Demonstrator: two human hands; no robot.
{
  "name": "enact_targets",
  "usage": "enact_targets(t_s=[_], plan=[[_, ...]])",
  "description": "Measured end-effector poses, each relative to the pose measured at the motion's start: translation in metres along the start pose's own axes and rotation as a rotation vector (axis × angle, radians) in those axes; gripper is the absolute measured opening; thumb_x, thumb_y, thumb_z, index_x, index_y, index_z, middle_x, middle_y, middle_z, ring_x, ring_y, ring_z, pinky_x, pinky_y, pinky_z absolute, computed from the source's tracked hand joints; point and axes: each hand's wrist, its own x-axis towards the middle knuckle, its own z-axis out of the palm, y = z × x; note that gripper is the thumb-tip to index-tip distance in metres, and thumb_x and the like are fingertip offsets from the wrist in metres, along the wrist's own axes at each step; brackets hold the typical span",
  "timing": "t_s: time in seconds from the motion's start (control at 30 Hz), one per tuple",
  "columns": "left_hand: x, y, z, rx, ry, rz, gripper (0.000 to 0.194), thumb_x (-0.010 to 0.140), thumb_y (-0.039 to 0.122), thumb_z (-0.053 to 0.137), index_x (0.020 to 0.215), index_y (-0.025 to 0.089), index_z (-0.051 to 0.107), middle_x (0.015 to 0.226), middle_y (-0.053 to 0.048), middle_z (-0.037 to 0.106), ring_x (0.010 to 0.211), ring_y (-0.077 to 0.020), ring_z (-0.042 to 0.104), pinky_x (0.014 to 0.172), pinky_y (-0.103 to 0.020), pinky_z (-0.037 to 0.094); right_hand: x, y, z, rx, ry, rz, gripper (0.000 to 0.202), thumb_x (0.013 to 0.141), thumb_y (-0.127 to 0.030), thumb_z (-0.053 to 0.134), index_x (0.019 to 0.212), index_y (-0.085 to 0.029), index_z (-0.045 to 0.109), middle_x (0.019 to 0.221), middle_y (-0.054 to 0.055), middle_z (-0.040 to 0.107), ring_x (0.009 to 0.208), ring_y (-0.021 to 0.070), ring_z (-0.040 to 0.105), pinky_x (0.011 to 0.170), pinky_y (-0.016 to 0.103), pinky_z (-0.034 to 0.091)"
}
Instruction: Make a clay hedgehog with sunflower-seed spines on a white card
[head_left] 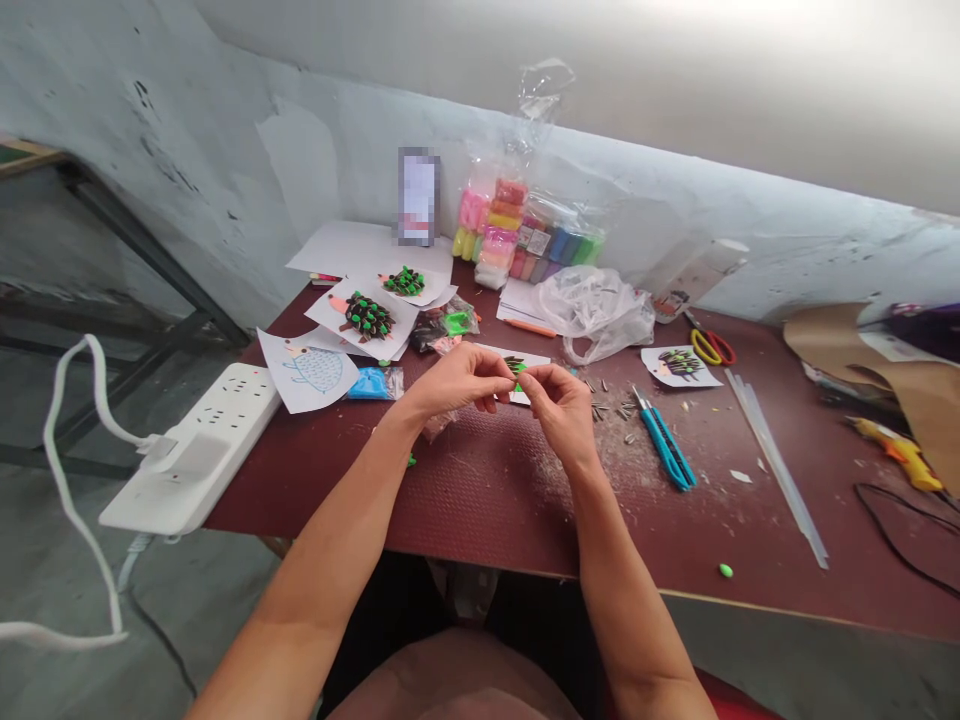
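My left hand [466, 382] and my right hand [558, 405] meet above the middle of the table, fingertips pinched together. Between them shows a small bit of green modelling clay [518, 387], partly covered by the fingers. Just behind lies a white card [537, 356] bearing dark spiky pieces and green bits, mostly hidden by my hands. Several striped seeds or husks [600, 411] are scattered right of my right hand. A teal utility knife [666, 440] lies farther right. One green clay ball [725, 570] rests near the front edge.
Hedgehog cards [409, 318] and a blue hedgehog drawing [315, 378] lie at left, beside a white power strip [225, 420]. Bagged coloured clay [517, 235], a plastic bag [592, 305], scissors [711, 345], clear glue sticks [776, 465] and a yellow glue gun [896, 452] surround the work area.
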Motion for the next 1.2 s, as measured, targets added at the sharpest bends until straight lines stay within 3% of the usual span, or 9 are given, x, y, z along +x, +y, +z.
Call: enact_targets(t_s=[0.27,0.43,0.67,0.8,1.07,1.2], plan=[[0.002,-0.005,0.002,-0.031,0.002,0.002,0.014,0.076,0.024,0.079,0.08,0.012,0.075,0.071,-0.002,0.07,0.057,-0.0085,0.062,0.055,-0.018,0.05,-0.002,-0.003,0.001,0.038,0.02,-0.002,0.033,0.08,-0.052,0.078,0.075,-0.02,0.069,0.064,-0.002,0.062,0.055,0.0099,0.045,0.056,0.026,0.04],[0.004,-0.005,0.001,-0.032,0.006,0.033,0.017,0.078,0.028,0.078,0.076,0.011,0.074,0.069,-0.002,0.069,0.059,-0.0085,0.061,0.057,-0.019,0.051,-0.003,-0.005,0.001,0.027,0.029,-0.043,0.033,0.087,-0.052,0.07,0.078,-0.02,0.072,0.068,-0.001,0.064,0.055,0.0093,0.044,0.055,0.026,0.038],[0.005,-0.007,0.011,-0.058,0.076,0.033,0.028,0.075,0.037,0.083,0.076,0.011,0.076,0.066,-0.003,0.069,0.058,-0.0084,0.059,0.055,-0.019,0.049,-0.003,0.0,0.0,0.035,0.01,-0.017,0.026,0.084,-0.046,0.076,0.085,-0.021,0.074,0.073,0.001,0.07,0.062,0.013,0.055,0.059,0.027,0.042],[0.005,-0.006,0.012,-0.048,0.073,0.045,0.03,0.076,0.04,0.083,0.077,0.011,0.076,0.071,-0.004,0.072,0.058,-0.0087,0.06,0.055,-0.019,0.05,-0.003,-0.001,0.0,0.062,0.057,-0.038,0.021,0.084,-0.042,0.076,0.087,-0.021,0.075,0.074,-0.001,0.068,0.058,0.0104,0.048,0.057,0.026,0.039],[0.004,-0.006,0.01,-0.074,0.049,0.044,0.017,0.076,0.026,0.08,0.083,0.01,0.079,0.071,-0.004,0.073,0.06,-0.0096,0.063,0.058,-0.02,0.052,-0.001,0.002,-0.001,0.036,0.041,-0.03,0.022,0.083,-0.042,0.076,0.083,-0.021,0.073,0.073,0.0,0.068,0.059,0.0109,0.048,0.057,0.027,0.04],[0.003,-0.006,0.011,-0.108,0.051,0.034,0.019,0.077,0.027,0.081,0.087,0.011,0.079,0.072,-0.004,0.074,0.06,-0.01,0.064,0.058,-0.019,0.053,-0.001,0.001,-0.001,0.035,0.05,-0.037,0.024,0.085,-0.044,0.074,0.085,-0.02,0.073,0.073,0.0,0.067,0.059,0.0108,0.05,0.058,0.026,0.041]])
